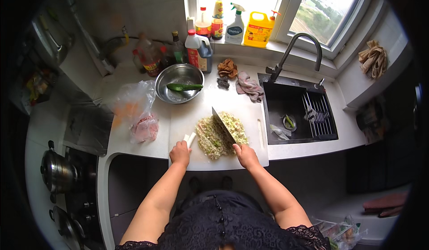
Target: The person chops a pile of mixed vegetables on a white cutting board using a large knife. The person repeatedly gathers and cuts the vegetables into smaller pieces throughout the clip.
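Note:
My left hand is closed around short white scallion stalks at the left part of a white cutting board. In my right hand is the handle of a kitchen knife with a broad dark blade. The blade stands on edge, slanting away to the left, in a wide pile of finely chopped pale green and pinkish food. This pile covers the middle of the board, and the stalks lie just left of it. My fingers hide the lower ends of the stalks and most of the knife handle.
Behind the board stands a steel bowl with a long green vegetable. Plastic bags lie left, a crumpled cloth at the back. A black sink is on the right; bottles line the windowsill, and pots stand far left.

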{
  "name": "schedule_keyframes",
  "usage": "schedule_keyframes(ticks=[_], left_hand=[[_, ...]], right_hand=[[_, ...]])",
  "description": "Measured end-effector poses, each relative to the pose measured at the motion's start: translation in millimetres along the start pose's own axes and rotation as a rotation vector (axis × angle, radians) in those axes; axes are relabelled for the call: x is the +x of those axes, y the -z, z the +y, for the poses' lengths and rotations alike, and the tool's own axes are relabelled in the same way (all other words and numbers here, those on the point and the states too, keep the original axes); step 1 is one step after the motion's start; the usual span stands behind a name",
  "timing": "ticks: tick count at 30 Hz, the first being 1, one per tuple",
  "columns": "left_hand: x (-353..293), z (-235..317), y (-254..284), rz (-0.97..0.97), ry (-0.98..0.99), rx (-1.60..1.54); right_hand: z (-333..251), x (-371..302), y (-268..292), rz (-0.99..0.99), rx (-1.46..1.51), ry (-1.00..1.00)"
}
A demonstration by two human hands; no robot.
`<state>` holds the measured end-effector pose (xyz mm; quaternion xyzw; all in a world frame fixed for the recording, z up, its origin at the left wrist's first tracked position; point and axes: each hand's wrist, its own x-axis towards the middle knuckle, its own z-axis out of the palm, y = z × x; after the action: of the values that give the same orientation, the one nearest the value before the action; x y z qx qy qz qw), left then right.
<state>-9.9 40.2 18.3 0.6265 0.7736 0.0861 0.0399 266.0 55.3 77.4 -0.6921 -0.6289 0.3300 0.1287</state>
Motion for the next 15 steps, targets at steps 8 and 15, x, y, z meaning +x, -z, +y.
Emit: schedule_keyframes(ticks=[8,15], left_hand=[[0,-1,0,-0.002,0.002,0.004],[-4,-2,-2,0.008,-0.002,0.001]], right_hand=[[-8,1,-8,0.016,0.013,0.039],[-11,0,1,0.002,0.067,0.052]])
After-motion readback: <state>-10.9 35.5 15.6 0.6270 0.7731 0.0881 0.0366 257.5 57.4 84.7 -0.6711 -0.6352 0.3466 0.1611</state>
